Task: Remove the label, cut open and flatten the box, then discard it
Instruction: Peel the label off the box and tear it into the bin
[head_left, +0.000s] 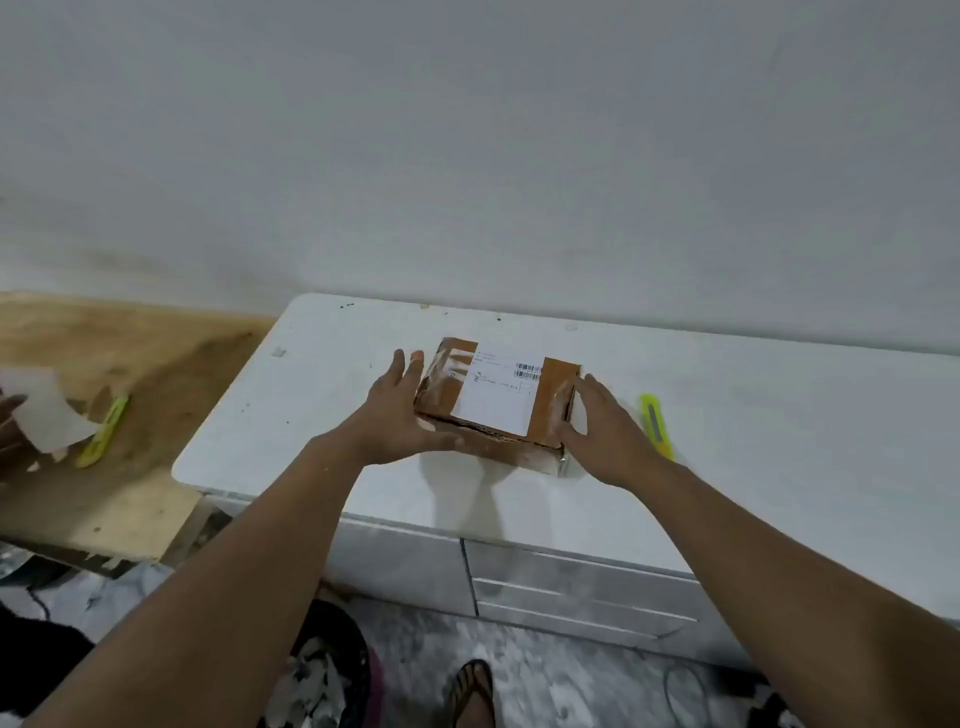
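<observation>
Where the white surface (363, 364) meets the wall, a brown box (545, 410) sits at its centre, white label (498, 400) on top. A wooden board (130, 353) lies at 9 o'clock with a second cutter (104, 431); a yellow cutter (655, 423) lies at 3 o'clock. The left hand (400, 415) and right hand (605, 441) flank the box, fingers straight and pressed against its sides.

The brown cardboard box (498, 402) is showing glossy clear tape and a matt white paper label (501, 395); the bench (753, 415) is looking smooth white.
</observation>
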